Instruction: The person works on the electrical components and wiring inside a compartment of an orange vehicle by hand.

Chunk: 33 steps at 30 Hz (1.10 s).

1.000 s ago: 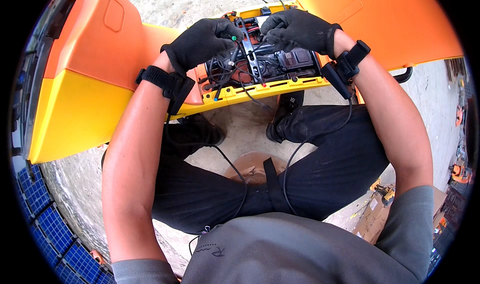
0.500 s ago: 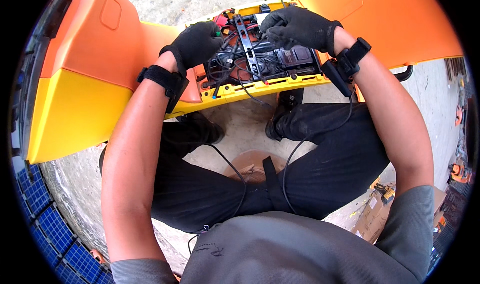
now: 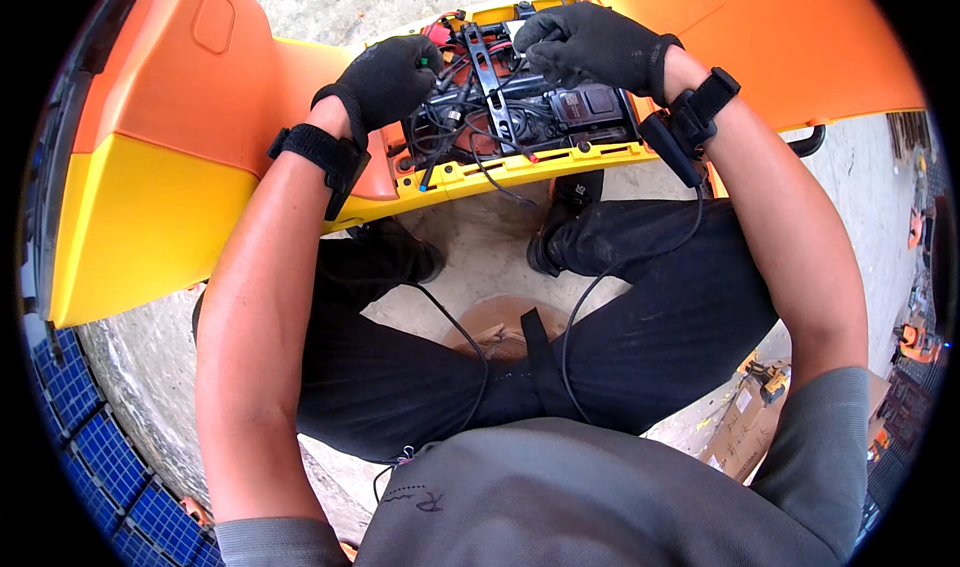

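Observation:
Both hands wear black gloves and hover over an open compartment in an orange and yellow vehicle body (image 3: 160,207). My left hand (image 3: 392,82) is closed at the compartment's left side, with a small green connector (image 3: 424,62) showing between its fingers. Over the right side, my right hand (image 3: 598,52) has its fingers curled together; what they hold, if anything, is hidden. Tangled black wires (image 3: 470,117) fill the compartment. A slotted black metal strap (image 3: 487,72) crosses them. Below my right hand sits a black rectangular box (image 3: 588,107). A red connector (image 3: 437,33) lies beyond my left hand.
The compartment's yellow rim (image 3: 480,180) runs between my hands and my knees. A round brown cardboard piece (image 3: 495,325) lies on the floor between my legs. Blue solar panels (image 3: 100,457) stand at lower left, a cardboard box (image 3: 745,427) at right. Cables hang from my wrist straps.
My left hand has shifted slightly left and up with the green connector. My right hand has moved up a little, its fingers still curled.

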Each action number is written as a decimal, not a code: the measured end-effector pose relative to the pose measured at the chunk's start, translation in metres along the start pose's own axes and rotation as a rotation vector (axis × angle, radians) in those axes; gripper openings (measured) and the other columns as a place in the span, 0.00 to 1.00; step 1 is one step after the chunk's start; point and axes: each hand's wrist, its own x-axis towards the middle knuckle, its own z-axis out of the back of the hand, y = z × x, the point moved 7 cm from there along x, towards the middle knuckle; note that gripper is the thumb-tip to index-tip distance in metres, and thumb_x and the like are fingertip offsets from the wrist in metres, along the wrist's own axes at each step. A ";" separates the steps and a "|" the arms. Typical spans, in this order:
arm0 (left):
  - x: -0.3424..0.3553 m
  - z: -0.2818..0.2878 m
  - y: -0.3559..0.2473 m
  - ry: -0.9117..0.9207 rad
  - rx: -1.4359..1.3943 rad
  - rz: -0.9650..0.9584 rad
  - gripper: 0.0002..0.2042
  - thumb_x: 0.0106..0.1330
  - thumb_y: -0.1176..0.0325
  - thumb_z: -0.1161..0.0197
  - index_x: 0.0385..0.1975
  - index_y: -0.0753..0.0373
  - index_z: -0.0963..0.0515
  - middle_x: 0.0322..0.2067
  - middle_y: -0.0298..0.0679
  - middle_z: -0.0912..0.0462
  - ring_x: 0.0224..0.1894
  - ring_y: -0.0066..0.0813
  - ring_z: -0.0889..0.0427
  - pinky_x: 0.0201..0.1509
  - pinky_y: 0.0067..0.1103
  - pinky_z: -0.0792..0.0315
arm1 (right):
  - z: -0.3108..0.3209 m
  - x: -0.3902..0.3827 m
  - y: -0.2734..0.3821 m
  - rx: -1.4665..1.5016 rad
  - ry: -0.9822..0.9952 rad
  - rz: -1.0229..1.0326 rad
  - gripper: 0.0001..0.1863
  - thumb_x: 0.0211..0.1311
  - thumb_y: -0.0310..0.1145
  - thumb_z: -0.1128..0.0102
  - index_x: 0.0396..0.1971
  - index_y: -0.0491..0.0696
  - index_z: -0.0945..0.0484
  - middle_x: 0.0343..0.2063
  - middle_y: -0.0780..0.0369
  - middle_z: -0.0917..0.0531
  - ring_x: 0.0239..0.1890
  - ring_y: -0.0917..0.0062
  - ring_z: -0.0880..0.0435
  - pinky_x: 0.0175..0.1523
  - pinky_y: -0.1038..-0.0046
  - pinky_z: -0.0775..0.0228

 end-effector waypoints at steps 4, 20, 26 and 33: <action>0.000 -0.001 -0.001 0.036 -0.018 0.079 0.07 0.65 0.74 0.46 0.39 0.65 0.21 0.22 0.35 0.20 0.23 0.20 0.22 0.27 0.19 0.27 | 0.001 0.000 0.001 0.006 -0.017 0.015 0.16 0.68 0.36 0.42 0.51 0.45 0.24 0.29 0.67 0.18 0.30 0.85 0.19 0.36 0.81 0.24; 0.001 0.000 0.011 0.025 -0.222 0.215 0.11 0.66 0.66 0.44 0.37 0.66 0.19 0.22 0.38 0.17 0.22 0.25 0.20 0.33 0.24 0.26 | 0.005 0.003 0.002 -0.078 -0.066 0.058 0.15 0.66 0.36 0.39 0.49 0.46 0.23 0.30 0.66 0.18 0.31 0.84 0.18 0.37 0.80 0.22; 0.001 0.000 0.008 0.020 -0.258 0.219 0.11 0.66 0.65 0.44 0.34 0.67 0.20 0.21 0.38 0.17 0.22 0.24 0.20 0.31 0.23 0.26 | 0.006 0.001 0.001 -0.049 -0.062 0.052 0.13 0.66 0.36 0.40 0.46 0.47 0.22 0.29 0.68 0.17 0.30 0.85 0.18 0.36 0.82 0.23; 0.000 0.001 0.005 0.024 -0.273 0.188 0.11 0.66 0.65 0.43 0.33 0.68 0.20 0.21 0.38 0.17 0.21 0.23 0.20 0.30 0.22 0.26 | 0.006 0.001 0.002 -0.053 -0.061 0.057 0.12 0.66 0.37 0.42 0.45 0.47 0.22 0.29 0.68 0.18 0.30 0.86 0.19 0.35 0.82 0.23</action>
